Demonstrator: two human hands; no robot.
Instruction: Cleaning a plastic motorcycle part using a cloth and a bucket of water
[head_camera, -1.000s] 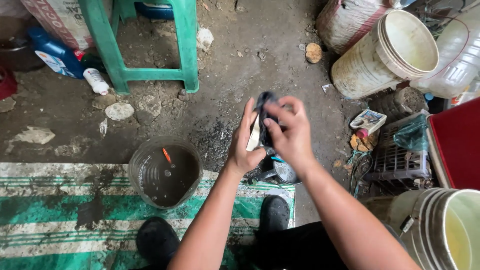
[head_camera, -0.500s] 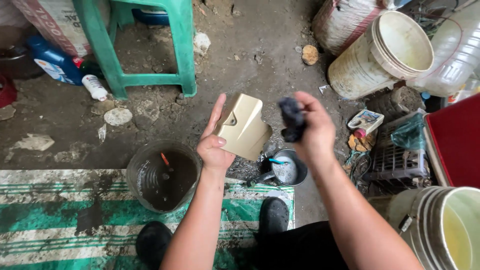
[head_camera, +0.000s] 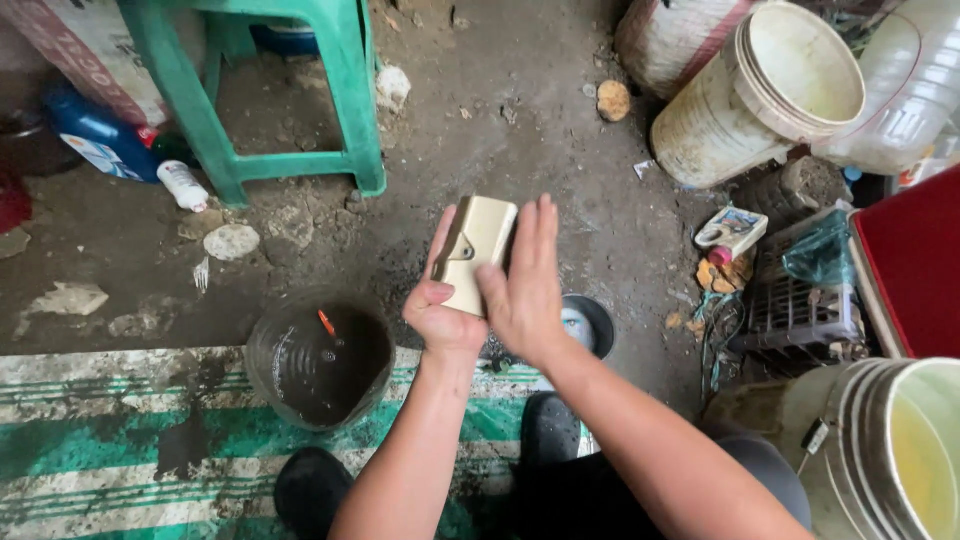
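Both hands meet on a gold plastic cover (head_camera: 476, 250): left hand (head_camera: 440, 310) grips it from below, right hand (head_camera: 525, 285) lies flat against it, above a dirty water bucket (head_camera: 318, 355).

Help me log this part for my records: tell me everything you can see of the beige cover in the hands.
The beige cover is a glossy, cream-gold moulded panel, plastic by its look, with rounded corners and a small dark fastener hole near its left edge. It stands roughly upright, tilted slightly, above the dirt floor. The left hand grips its lower left edge; the right hand lies flat against its right side, hiding that part.
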